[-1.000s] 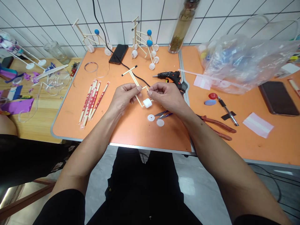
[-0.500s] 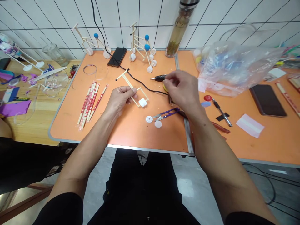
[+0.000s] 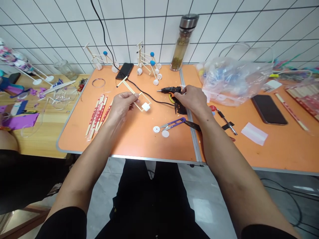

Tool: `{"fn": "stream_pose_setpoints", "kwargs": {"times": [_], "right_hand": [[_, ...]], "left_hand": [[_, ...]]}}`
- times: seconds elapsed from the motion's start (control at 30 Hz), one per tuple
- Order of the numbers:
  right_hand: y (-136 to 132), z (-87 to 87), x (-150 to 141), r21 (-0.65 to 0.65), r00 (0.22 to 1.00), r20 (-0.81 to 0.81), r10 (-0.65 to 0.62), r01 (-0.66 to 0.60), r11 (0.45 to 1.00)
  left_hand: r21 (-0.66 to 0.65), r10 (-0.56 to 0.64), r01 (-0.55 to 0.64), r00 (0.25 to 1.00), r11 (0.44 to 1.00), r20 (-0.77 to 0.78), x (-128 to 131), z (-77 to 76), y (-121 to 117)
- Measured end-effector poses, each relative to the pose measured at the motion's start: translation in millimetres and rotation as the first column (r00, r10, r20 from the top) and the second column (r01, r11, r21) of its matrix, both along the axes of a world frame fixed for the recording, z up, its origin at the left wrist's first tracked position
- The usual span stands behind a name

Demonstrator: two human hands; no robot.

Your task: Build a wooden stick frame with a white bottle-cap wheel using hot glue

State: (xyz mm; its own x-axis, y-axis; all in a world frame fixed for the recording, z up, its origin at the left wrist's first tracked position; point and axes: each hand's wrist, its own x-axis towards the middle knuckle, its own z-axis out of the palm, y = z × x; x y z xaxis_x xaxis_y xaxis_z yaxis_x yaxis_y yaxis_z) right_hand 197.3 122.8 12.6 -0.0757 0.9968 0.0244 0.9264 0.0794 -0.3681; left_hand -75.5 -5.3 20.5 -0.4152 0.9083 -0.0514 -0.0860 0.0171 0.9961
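My left hand pinches a small frame of pale wooden sticks between thumb and fingers, holding it just over the orange table. A white block sits at the frame's near end, and the far crossbar has a dark tip. My right hand is closed at the rear of a black hot glue gun with a yellow trigger; its fingers partly hide the handle. The gun's nozzle points left, toward the frame. Purple thread snips lie below, beside two white discs.
Paper-wrapped chopsticks lie at left. Stick models with blue balls, a phone and a tea bottle stand along the wall. A plastic bag, a pen and another phone are at right. A black cable crosses the table.
My right hand has come down from above the glue gun to its rear, and more of the gun now shows. My left hand keeps the stick frame. The camera view has tilted up slightly.
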Motion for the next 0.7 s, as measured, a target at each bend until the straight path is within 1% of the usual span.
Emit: {"fn": "stream_pose_setpoints", "kwargs": {"times": [0.1, 0.17, 0.23, 0.3, 0.37, 0.4, 0.43, 0.47, 0.5, 0.53, 0.57, 0.6, 0.63, 0.67, 0.7], "right_hand": [[1.8, 5.0, -5.9, -0.074, 0.998, 0.033, 0.045, -0.043, 0.996], [4.6, 3.6, -7.0, -0.098, 0.996, 0.062, 0.064, -0.058, 0.994], [7.9, -0.8, -6.6, -0.101, 0.995, 0.078, 0.061, -0.053, 0.993], [10.5, -5.9, -4.3, -0.08, 0.997, 0.056, 0.056, -0.051, 0.995], [11.4, -9.9, 0.0, -0.066, 0.998, -0.016, 0.055, -0.056, 0.996], [11.2, -11.1, 2.7, -0.065, 0.995, -0.081, 0.051, -0.057, 0.996], [10.7, -11.8, 5.6, -0.075, 0.983, -0.176, 0.047, -0.061, 0.995], [10.0, -12.1, 8.5, -0.097, 0.952, -0.305, 0.034, -0.067, 0.993], [9.2, -11.8, 11.0, -0.132, 0.891, -0.455, 0.009, -0.077, 0.988], [8.3, -11.2, 12.9, -0.167, 0.796, -0.605, -0.025, -0.096, 0.981], [7.2, -10.3, 14.0, -0.2, 0.68, -0.73, -0.065, -0.121, 0.972], [5.8, -9.0, 14.3, -0.226, 0.56, -0.822, -0.102, -0.155, 0.962], [4.1, -7.5, 13.7, -0.238, 0.456, -0.881, -0.129, -0.191, 0.952], [1.9, -5.5, 12.4, -0.241, 0.376, -0.915, -0.144, -0.225, 0.944], [-0.9, -3.3, 10.5, -0.234, 0.319, -0.937, -0.145, -0.262, 0.936]], "left_hand": [[-0.003, 0.007, -0.007, 1.0, 1.0, 0.002, -1.6, 10.0, 8.7], [-0.003, 0.027, -0.027, 1.0, 1.0, 0.003, -3.4, 13.9, 15.5], [-0.008, 0.034, -0.034, 0.999, 0.999, 0.01, -5.5, 14.8, 21.3], [-0.001, 0.031, -0.031, 0.999, 1.0, 0.025, -7.9, 12.6, 24.8], [0.009, 0.036, -0.036, 0.998, 0.999, 0.044, -10.7, 8.4, 25.9], [0.006, 0.041, -0.042, 0.998, 0.999, 0.052, -12.3, 5.8, 25.9], [0.0, 0.049, -0.049, 0.997, 0.999, 0.06, -14.0, 3.2, 25.7], [-0.008, 0.056, -0.056, 0.996, 0.998, 0.067, -15.9, 0.8, 25.4], [-0.013, 0.062, -0.061, 0.995, 0.998, 0.073, -17.8, -1.4, 25.0], [-0.009, 0.065, -0.064, 0.995, 0.998, 0.078, -19.7, -3.1, 24.6], [0.002, 0.064, -0.064, 0.995, 0.998, 0.08, -21.5, -4.1, 24.1], [0.019, 0.061, -0.063, 0.995, 0.998, 0.082, -23.0, -4.5, 23.6], [0.037, 0.057, -0.061, 0.995, 0.997, 0.081, -24.3, -4.2, 22.9], [0.054, 0.054, -0.058, 0.996, 0.997, 0.077, -25.3, -3.2, 22.1], [0.066, 0.053, -0.058, 0.996, 0.996, 0.072, -26.0, -1.7, 21.1]]}}
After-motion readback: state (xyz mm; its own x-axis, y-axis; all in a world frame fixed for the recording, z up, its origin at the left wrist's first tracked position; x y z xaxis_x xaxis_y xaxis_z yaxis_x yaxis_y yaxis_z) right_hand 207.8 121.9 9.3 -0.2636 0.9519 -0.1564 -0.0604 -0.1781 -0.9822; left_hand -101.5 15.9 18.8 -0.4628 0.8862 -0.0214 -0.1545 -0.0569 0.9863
